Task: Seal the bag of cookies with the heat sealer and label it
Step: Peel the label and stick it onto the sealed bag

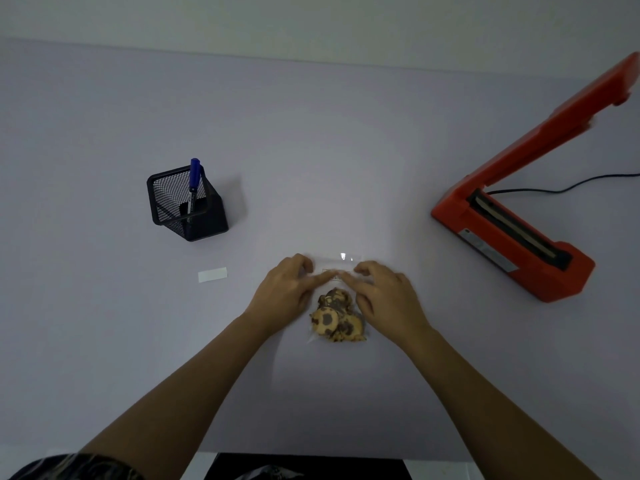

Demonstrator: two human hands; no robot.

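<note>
Nearest the lens, at the lower left corner: a dark patterned sleeve (79, 467).

Left of centre: black mesh pen pot (187, 209) with a blue marker (194, 178) standing inside. Print on the barrel too small to read. Below and just right of the pot, a white paper strip (212, 274) flat on the table (104, 323), blank as far as can be told.

Centre frame: left hand (287, 289), forefinger straight and pressing down, other fingers loosely curled, clamped on nothing visible.

Under both forefingers: the clear bag of cookies (337, 317), lying flat, long axis running away from the camera, cookies bunched at the near end, mouth at the far end. Sealed or not: cannot tell. Possibly a small label (331, 273) across the upper part, right at the fingertips; faint marks, illegible.

Right hand (384, 299) mirrored: forefinger straight, tip nearly meeting the left one, other fingers loosely bent. Neither hand nearer the bag than the other.

Right edge: orange heat sealer (519, 239), arm raised, well apart from the bag and closer to the right hand. Grey plate on its side unreadable. If sealing is yet to come, likely a carry rightwards, far end of the bag first.
</note>
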